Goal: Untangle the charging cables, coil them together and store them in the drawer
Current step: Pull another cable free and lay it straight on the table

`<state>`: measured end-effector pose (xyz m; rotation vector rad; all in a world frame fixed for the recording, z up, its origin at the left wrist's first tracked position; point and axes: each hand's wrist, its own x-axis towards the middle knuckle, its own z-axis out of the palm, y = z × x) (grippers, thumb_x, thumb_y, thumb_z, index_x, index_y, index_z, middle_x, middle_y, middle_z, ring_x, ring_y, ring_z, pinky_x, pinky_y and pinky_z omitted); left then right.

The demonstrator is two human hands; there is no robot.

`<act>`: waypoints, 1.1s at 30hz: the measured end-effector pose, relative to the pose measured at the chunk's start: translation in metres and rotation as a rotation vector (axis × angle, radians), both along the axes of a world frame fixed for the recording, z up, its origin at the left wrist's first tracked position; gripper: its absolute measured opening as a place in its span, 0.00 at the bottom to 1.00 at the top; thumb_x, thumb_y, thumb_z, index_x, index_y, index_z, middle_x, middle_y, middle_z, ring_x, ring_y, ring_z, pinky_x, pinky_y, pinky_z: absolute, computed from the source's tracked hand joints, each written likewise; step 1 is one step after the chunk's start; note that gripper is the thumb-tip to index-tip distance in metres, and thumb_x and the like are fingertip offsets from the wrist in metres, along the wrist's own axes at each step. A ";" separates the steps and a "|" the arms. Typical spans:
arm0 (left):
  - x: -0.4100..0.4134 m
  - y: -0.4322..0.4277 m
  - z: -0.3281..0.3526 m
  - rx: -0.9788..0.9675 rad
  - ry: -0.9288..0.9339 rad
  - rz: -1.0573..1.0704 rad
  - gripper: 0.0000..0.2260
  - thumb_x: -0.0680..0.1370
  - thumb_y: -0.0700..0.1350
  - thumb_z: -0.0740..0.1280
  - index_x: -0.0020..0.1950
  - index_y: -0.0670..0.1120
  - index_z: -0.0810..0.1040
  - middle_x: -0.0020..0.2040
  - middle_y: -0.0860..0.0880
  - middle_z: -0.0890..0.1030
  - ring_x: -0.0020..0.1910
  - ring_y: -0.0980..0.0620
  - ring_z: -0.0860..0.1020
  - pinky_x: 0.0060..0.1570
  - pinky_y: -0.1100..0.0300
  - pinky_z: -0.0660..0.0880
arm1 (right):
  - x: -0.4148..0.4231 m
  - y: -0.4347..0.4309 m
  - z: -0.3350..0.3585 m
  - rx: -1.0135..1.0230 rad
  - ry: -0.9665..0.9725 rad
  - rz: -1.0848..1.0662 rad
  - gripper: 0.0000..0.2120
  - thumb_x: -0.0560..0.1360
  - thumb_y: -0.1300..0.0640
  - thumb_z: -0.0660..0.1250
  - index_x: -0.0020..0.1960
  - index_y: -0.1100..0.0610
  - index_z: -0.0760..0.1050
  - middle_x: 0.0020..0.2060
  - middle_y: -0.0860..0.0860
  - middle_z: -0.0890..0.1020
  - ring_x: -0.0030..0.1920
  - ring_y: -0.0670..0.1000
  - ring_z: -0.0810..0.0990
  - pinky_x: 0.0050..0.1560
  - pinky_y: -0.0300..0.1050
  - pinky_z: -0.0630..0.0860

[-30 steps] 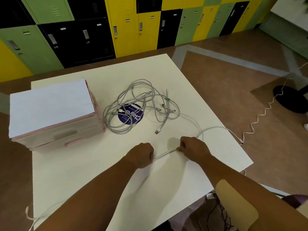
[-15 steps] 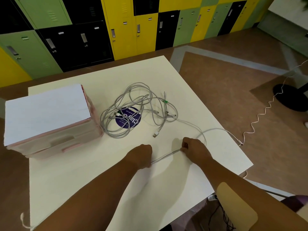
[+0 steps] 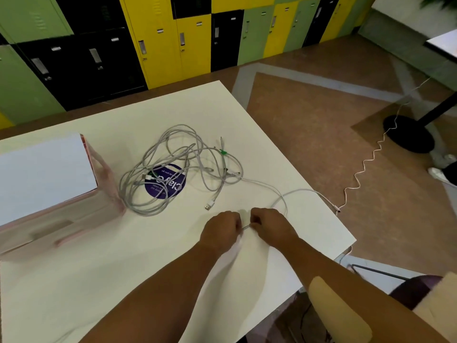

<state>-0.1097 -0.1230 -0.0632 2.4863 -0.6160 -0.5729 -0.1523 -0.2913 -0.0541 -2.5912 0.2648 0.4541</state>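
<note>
A tangle of grey-white charging cables [image 3: 173,169] lies mid-table over a round purple sticker [image 3: 165,181]. One white cable [image 3: 279,194] runs out of the tangle to the right and loops back to my hands. My left hand [image 3: 221,227] and my right hand [image 3: 268,225] are both closed on this cable, almost touching, with a short stretch of it showing between them. A USB plug [image 3: 209,204] lies loose just beyond my left hand. The pink drawer unit [image 3: 61,209] with a white top stands at the left; its drawers look closed.
The white table [image 3: 123,268] ends close to my right hand, at its right edge [image 3: 346,233]. A white wire [image 3: 363,169] trails across the brown floor to a black stand base [image 3: 408,134]. Coloured lockers [image 3: 173,40] line the far wall.
My hands have come together along the white cable, so the stretch between them is much shorter. The view has shifted a little to the right.
</note>
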 end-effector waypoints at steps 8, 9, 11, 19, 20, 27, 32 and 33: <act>0.004 -0.003 -0.004 0.004 0.016 -0.030 0.03 0.78 0.46 0.66 0.49 0.47 0.77 0.45 0.49 0.81 0.45 0.49 0.80 0.47 0.57 0.77 | 0.002 -0.027 0.013 -0.001 -0.010 0.181 0.04 0.79 0.54 0.64 0.48 0.50 0.77 0.45 0.45 0.82 0.45 0.49 0.79 0.47 0.47 0.76; 0.005 -0.003 -0.003 0.011 0.021 -0.046 0.04 0.78 0.46 0.66 0.49 0.46 0.78 0.45 0.49 0.81 0.45 0.48 0.80 0.48 0.56 0.77 | 0.004 -0.030 0.015 -0.013 -0.003 0.198 0.04 0.79 0.54 0.64 0.49 0.50 0.77 0.45 0.45 0.82 0.45 0.49 0.79 0.46 0.46 0.76; 0.011 -0.022 -0.004 0.032 0.028 -0.005 0.05 0.78 0.46 0.66 0.50 0.46 0.78 0.46 0.48 0.81 0.45 0.48 0.79 0.48 0.54 0.78 | 0.024 -0.059 0.012 -0.057 0.039 0.303 0.05 0.80 0.55 0.62 0.50 0.50 0.77 0.48 0.45 0.81 0.47 0.50 0.78 0.46 0.44 0.74; 0.014 -0.007 -0.011 0.074 0.038 -0.043 0.04 0.78 0.45 0.67 0.50 0.46 0.78 0.47 0.48 0.81 0.47 0.48 0.79 0.47 0.59 0.75 | 0.038 -0.089 0.018 -0.228 -0.014 0.213 0.05 0.79 0.48 0.64 0.46 0.47 0.75 0.44 0.45 0.80 0.45 0.51 0.77 0.43 0.45 0.71; 0.015 -0.006 -0.012 0.081 0.043 -0.049 0.05 0.78 0.45 0.67 0.51 0.46 0.78 0.48 0.48 0.81 0.47 0.49 0.79 0.47 0.59 0.75 | 0.040 -0.090 0.021 -0.252 -0.030 0.198 0.07 0.78 0.46 0.65 0.44 0.47 0.74 0.41 0.45 0.79 0.43 0.50 0.76 0.41 0.45 0.69; 0.020 -0.011 -0.010 0.130 0.092 -0.065 0.04 0.78 0.45 0.67 0.51 0.46 0.78 0.49 0.48 0.81 0.48 0.48 0.80 0.50 0.55 0.78 | 0.056 -0.110 0.029 -0.303 -0.019 0.223 0.07 0.79 0.47 0.64 0.49 0.48 0.79 0.46 0.44 0.82 0.50 0.50 0.79 0.45 0.44 0.67; 0.024 -0.013 -0.010 0.145 0.101 -0.070 0.04 0.77 0.45 0.68 0.50 0.47 0.78 0.49 0.49 0.82 0.48 0.49 0.80 0.50 0.56 0.78 | 0.053 -0.120 0.018 -0.319 -0.030 0.172 0.08 0.80 0.50 0.62 0.52 0.45 0.80 0.50 0.42 0.81 0.52 0.49 0.78 0.46 0.44 0.72; 0.024 -0.013 -0.010 0.148 0.101 -0.071 0.04 0.77 0.45 0.68 0.50 0.47 0.78 0.49 0.49 0.82 0.48 0.49 0.80 0.50 0.56 0.78 | 0.053 -0.122 0.016 -0.321 -0.025 0.134 0.06 0.79 0.49 0.63 0.49 0.46 0.79 0.46 0.42 0.80 0.50 0.49 0.78 0.44 0.44 0.72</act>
